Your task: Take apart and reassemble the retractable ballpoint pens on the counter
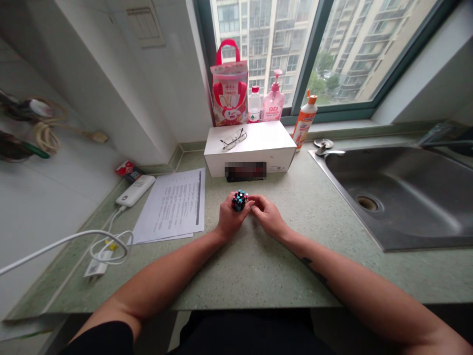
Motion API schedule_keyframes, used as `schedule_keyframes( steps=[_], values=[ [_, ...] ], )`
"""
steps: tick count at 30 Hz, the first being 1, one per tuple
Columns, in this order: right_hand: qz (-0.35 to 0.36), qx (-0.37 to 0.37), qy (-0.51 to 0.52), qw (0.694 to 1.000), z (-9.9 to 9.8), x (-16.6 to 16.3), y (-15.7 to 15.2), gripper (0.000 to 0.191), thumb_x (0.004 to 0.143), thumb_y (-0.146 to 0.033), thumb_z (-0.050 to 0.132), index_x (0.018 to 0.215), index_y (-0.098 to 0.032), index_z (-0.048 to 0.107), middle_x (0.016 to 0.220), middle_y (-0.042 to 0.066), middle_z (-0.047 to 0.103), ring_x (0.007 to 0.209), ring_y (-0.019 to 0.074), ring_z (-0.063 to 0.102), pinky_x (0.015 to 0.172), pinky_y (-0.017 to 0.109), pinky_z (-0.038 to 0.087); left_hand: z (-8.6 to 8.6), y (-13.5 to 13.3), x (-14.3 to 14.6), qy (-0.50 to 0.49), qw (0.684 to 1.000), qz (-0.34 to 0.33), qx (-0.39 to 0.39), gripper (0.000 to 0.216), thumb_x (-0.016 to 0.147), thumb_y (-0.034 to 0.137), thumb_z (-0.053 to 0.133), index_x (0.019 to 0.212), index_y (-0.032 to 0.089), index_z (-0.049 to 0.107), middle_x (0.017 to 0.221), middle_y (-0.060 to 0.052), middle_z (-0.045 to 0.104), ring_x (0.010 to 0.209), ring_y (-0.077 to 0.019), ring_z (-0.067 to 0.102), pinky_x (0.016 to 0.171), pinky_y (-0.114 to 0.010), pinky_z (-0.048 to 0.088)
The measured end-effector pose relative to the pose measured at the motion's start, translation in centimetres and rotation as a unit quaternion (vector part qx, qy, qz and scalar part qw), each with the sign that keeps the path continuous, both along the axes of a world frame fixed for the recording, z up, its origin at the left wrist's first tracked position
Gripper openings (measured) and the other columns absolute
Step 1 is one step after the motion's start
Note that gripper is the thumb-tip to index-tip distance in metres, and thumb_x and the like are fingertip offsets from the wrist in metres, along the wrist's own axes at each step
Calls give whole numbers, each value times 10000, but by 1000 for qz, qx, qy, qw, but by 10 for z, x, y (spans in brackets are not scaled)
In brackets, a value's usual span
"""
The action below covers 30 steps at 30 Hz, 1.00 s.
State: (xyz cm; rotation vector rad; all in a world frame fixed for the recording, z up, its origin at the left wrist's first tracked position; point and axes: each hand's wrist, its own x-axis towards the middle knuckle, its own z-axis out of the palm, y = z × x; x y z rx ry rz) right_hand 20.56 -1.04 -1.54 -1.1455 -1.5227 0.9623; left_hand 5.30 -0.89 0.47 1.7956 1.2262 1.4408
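My left hand [229, 215] is closed around an upright bundle of pens [239, 200] with blue and red caps, held on the green speckled counter [258, 261]. My right hand [266, 213] lies just to the right of the bundle, its curled fingertips touching the pens. Both forearms rest across the counter toward me. Behind the hands stands a white box [254, 143] with a pair of glasses [233, 140] on top.
Printed papers [173, 204] lie left of my hands, with a white power bank [135, 190] and cable [74, 239] further left. A steel sink [399, 195] fills the right. On the sill stand a red bag [229, 86], a water bottle [254, 104], a pink pump bottle [273, 101] and an orange-capped bottle [305, 119].
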Motion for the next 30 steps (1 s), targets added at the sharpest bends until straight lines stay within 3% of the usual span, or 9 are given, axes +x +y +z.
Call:
schedule_keyframes(
  steps=[11,16,20,22,25,28,30],
  values=[
    [-2,-8,-4,1000,2,-1,-1,265,849,-273,542,1071,-179,652,1056,92,740,965,205,685,905,376,524,4,-2,2,35,999,-21,8,243,828,375,738,921,195,604,809,-25,707,706,-170,678,672,-269,527],
    [12,6,-22,1000,1,-1,-2,288,830,-218,512,1080,-185,651,1049,87,736,969,210,687,915,401,526,25,4,-9,78,997,-9,22,276,818,332,749,1022,195,623,898,-44,740,787,-185,712,720,-273,535],
    [25,12,-42,999,-3,0,-2,294,838,-202,519,1100,-201,651,1046,88,736,982,208,696,918,404,535,40,12,-43,164,986,35,-3,268,836,314,734,1050,198,622,918,-46,750,814,-194,720,740,-273,536],
    [26,19,-53,998,-5,1,-1,290,843,-204,522,1102,-203,652,1047,90,734,979,212,697,918,416,537,43,16,-66,234,969,74,-22,301,845,325,730,1102,211,622,981,-54,760,872,-216,730,768,-284,537],
    [24,22,-64,997,-5,0,-2,281,851,-209,521,1100,-204,650,1051,95,732,980,221,695,917,433,537,42,21,-101,357,919,153,-67,338,874,381,703,1164,224,624,1039,-69,761,917,-265,733,762,-314,531],
    [24,20,-72,997,-5,0,-2,281,860,-212,515,1109,-202,646,1056,99,731,986,222,695,924,439,534,35,25,-124,453,863,190,-118,371,897,413,675,1209,221,617,1045,-98,759,916,-297,730,747,-344,521],
    [23,21,-75,997,-5,0,-2,284,862,-209,512,1114,-200,643,1060,100,730,988,218,694,925,435,535,28,26,-133,482,842,198,-143,392,904,448,664,1215,216,611,1040,-108,756,926,-305,725,742,-353,516]
  ],
)
